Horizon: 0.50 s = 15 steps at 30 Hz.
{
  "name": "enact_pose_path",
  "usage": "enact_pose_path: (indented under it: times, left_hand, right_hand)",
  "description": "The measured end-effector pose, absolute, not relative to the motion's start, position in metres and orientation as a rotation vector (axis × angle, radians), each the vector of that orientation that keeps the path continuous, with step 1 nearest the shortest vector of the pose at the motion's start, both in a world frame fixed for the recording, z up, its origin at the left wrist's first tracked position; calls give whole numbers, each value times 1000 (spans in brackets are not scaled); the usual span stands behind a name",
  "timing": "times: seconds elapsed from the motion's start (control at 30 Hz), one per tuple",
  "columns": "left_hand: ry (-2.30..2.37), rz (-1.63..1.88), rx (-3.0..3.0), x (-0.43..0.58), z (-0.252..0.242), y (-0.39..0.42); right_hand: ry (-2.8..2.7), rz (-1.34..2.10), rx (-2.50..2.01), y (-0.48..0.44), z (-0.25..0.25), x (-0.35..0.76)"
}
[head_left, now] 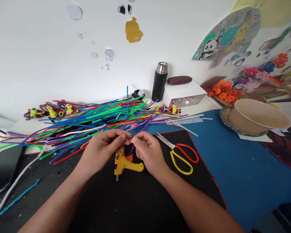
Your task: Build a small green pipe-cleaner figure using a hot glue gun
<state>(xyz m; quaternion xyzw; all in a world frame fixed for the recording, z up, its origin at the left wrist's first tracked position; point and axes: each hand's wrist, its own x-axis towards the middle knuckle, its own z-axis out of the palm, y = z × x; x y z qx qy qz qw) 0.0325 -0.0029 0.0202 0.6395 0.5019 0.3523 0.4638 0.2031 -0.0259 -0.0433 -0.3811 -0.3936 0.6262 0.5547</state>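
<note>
The left hand (106,147) and right hand (147,149) meet at the fingertips over the far part of the black mat (99,200), each closed in a pinch on a small piece (131,139) that the fingers mostly cover. Its long axis cannot be told. A purple stem (131,149) slants between the hands, its far end to the right; whether it belongs to the pinched piece is unclear.

The glue gun (123,163) lies at the near side of the fingertips, body running near to far, far end by the left hand, handle pointing right. The scissors (171,145) lie just right of the right hand, the nearer one, blades pointing far left. Beyond the hands spreads the heap of colored stems (111,111).
</note>
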Motion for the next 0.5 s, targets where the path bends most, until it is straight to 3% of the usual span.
enact_pose_path:
  times: [0.5]
  left_hand:
    - [1248,920,2372,22,11,-7]
  right_hand:
    - [-1006,1450,-910,-30,-44,201]
